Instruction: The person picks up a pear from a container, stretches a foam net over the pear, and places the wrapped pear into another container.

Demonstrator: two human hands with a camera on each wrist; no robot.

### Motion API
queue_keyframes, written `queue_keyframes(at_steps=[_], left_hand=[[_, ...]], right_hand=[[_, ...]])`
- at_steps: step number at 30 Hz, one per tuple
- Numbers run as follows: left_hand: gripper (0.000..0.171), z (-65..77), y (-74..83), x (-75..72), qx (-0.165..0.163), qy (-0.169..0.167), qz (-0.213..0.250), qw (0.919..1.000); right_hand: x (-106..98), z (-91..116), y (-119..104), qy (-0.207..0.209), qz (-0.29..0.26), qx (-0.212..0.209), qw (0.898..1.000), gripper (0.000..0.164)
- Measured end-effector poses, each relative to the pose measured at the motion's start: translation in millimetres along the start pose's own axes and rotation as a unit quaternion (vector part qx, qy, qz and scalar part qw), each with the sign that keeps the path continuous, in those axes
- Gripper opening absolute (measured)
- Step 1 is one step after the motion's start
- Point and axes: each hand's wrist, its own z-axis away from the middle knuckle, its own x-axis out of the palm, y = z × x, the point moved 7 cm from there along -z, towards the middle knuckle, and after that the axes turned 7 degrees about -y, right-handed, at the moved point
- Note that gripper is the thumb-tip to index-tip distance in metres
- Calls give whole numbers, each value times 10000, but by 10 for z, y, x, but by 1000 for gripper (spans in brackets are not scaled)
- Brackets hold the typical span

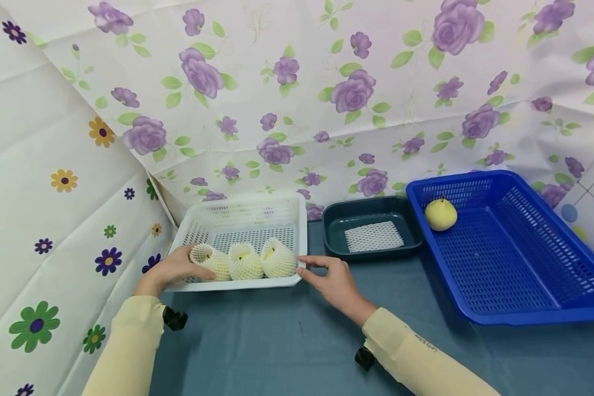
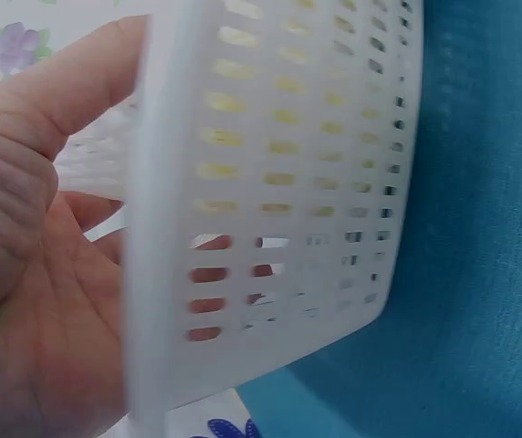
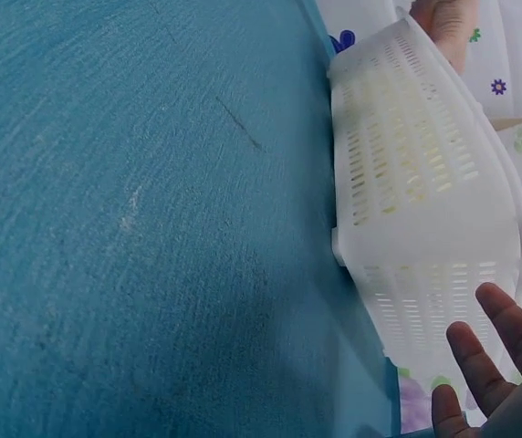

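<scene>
In the head view a white basket [image 1: 302,236] holds three yellow pears in white foam nets, in a row along its front wall. My left hand [image 1: 178,268] reaches over the front left rim, thumb and fingers around the leftmost netted pear [image 1: 216,265]. Beside that one sit the middle pear [image 1: 245,263] and the right pear [image 1: 279,259]. My right hand [image 1: 334,280] is at the basket's front right corner, thumb and index fingertip right at the rim. The right wrist view shows its other fingers [image 3: 485,370] spread and fairly straight outside the wall.
A dark green tray [image 1: 329,234] with a flat white foam net [image 1: 374,237] stands right of the white basket. Farther right, a large blue basket [image 1: 475,297] holds one bare pear [image 1: 441,214]. Flowered sheets [image 1: 297,121] rise behind and at the sides of the blue-green tabletop [image 1: 277,341].
</scene>
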Motion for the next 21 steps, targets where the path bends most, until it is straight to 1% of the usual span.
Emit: queue_keyframes(at_steps=[1, 3, 6, 8, 10, 14, 16, 17, 19, 21], left_hand=[[98, 23, 5, -19, -61, 30, -78, 9999], [102, 59, 36, -50, -54, 56, -169, 9998], [100, 114, 138, -93, 122, 161, -205, 9996], [98, 148, 229, -109, 243, 309, -202, 9990], [99, 194, 350, -120, 327, 520, -190, 9979], [99, 285, 674, -120, 477, 1155, -242, 9919], [95, 320, 864, -105, 684, 1561, -200, 9852], [90, 334, 961, -93, 842, 1775, -119, 9804], [79, 355, 1144, -55, 1210, 2166, 89, 9687], [66, 376, 1316, 8, 1622, 2503, 310, 9540]], right_hand=[[0, -1, 0, -23, 9, 6, 10000, 27], [0, -5, -6, -65, 34, -10, 10000, 27], [1, -11, -17, -129, 105, -63, 9998, 28], [0, -11, -21, -161, 157, -77, 9997, 29], [-5, -11, -30, -182, 203, -109, 9996, 29], [-35, -7, -49, -133, 284, -159, 9994, 30], [-60, -1, -56, -65, 373, -122, 9992, 32], [-75, 4, -64, -17, 422, -111, 9990, 33], [-112, 14, -81, 101, 549, -33, 9984, 34], [-151, 28, -110, 173, 635, -9, 9978, 36]])
